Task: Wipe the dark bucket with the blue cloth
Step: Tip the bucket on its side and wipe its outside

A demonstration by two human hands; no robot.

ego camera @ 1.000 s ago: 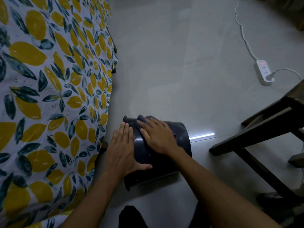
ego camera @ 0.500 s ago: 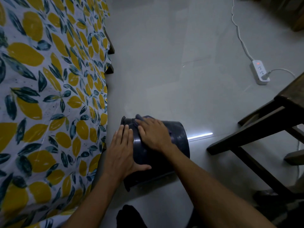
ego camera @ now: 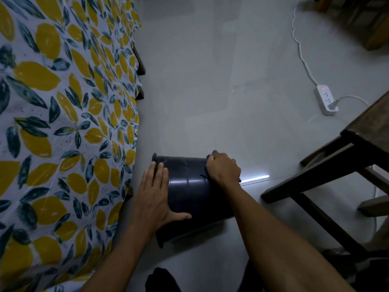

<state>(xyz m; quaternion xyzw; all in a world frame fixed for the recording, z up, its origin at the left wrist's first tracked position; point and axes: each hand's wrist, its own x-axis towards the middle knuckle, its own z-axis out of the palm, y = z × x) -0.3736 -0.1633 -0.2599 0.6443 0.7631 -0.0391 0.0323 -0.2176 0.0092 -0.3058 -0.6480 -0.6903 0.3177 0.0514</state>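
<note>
With the left hand (ego camera: 154, 199) pressed flat, steadying the dark round plastic bucket (ego camera: 189, 192) lying on its side, the right hand (ego camera: 223, 170), clenched on the mostly hidden blue cloth (ego camera: 214, 152), should rub firmly around the wall beneath it.

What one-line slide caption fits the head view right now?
Left hand steadies the dark bucket lying on the floor while the right hand presses the blue cloth against it.

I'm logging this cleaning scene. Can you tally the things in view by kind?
Hands: 2 (left, right)
Bucket: 1
Cloth: 1
Power strip: 1
Patterned sheet: 1
Wooden furniture: 1
Total: 7
</note>
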